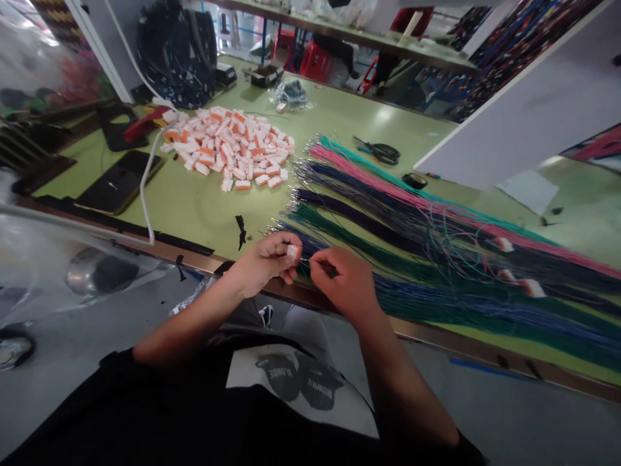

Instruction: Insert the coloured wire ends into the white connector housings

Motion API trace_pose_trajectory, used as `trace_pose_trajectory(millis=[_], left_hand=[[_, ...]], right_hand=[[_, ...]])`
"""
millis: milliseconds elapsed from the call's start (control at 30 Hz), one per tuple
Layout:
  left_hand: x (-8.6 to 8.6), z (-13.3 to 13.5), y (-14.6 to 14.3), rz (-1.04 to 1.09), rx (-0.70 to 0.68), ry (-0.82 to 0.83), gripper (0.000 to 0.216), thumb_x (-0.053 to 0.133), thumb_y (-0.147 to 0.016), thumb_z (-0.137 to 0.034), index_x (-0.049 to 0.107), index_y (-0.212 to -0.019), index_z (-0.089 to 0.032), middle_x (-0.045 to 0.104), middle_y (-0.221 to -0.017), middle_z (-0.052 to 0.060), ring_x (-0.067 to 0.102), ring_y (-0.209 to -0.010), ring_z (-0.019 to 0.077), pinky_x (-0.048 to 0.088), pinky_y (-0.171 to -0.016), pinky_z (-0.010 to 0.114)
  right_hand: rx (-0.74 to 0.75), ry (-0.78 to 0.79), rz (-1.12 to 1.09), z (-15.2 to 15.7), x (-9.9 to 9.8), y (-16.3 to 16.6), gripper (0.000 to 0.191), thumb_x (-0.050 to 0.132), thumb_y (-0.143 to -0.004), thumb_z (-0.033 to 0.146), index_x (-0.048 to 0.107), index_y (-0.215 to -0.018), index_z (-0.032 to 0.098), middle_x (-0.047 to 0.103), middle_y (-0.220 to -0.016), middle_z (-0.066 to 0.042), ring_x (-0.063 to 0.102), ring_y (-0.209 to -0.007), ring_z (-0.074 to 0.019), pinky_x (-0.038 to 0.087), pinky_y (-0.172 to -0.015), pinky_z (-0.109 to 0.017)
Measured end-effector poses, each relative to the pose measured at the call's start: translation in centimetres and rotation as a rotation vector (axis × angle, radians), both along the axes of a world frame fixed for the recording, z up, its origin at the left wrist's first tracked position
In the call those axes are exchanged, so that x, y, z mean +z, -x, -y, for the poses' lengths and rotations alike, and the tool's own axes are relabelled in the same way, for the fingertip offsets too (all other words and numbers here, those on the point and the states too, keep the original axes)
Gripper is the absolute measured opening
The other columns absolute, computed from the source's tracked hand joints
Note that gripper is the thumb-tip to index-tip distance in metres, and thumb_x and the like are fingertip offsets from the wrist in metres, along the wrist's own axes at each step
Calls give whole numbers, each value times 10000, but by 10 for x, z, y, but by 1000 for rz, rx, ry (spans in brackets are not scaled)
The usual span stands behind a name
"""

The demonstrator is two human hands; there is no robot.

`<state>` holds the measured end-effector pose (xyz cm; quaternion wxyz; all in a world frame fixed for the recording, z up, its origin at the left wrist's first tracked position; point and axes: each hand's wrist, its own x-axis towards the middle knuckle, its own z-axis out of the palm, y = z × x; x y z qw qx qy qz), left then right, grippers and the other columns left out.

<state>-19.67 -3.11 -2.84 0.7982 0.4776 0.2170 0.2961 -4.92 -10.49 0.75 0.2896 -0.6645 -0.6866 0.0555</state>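
Between the thumb and fingers of my left hand (266, 264) is a small white and orange connector housing (293, 252). My right hand (347, 278) pinches a thin wire just right of it, with a metal tip (305, 260) pointing at the housing. Whether the tip touches the housing I cannot tell. Both hands are over the table's front edge. Beyond them lie bundles of wires: dark green wires (349, 236), dark purple wires (369, 217), pink wires (369, 169) and teal wires (339, 149). Blue wires (436, 301) run right from beside my right hand.
A heap of connector housings (233, 145) covers the table's left middle. A phone (119, 182) and a white cable (145, 188) are left of it. Pliers (381, 152) and a roll of black tape (414, 180) lie behind the wires. A few filled housings (532, 287) rest on the wires.
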Motion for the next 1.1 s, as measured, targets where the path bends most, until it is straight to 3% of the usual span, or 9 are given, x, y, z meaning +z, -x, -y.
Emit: trace_pose_trajectory(millis=[667,867,1100], left_hand=[[4,4,0,-67,43,-43,176,635,-727,-179,514,-854,-171,568,-611,-47,556,-503,67,461,-493,190],[5,4,0,-68,53,-35,190,629,-718,-164,517,-872,-167,568,-603,-50,566,-491,70,480,-495,200],[6,5,0,-88,55,-59,181,614,-713,-144,517,-865,-163,574,-594,-50,576,-494,73,494,-501,199]], right_hand=[[-4,71,-21,-5,-6,6,158,496,-718,190,559,-574,211,577,-565,11,484,-545,-114,325,-525,-238],[28,103,-191,-5,-8,2,137,499,-738,199,609,-656,202,645,-642,5,534,-572,-112,353,-533,-226],[0,109,-233,-4,-9,3,143,503,-717,172,572,-594,194,610,-579,19,499,-521,-98,350,-522,-217]])
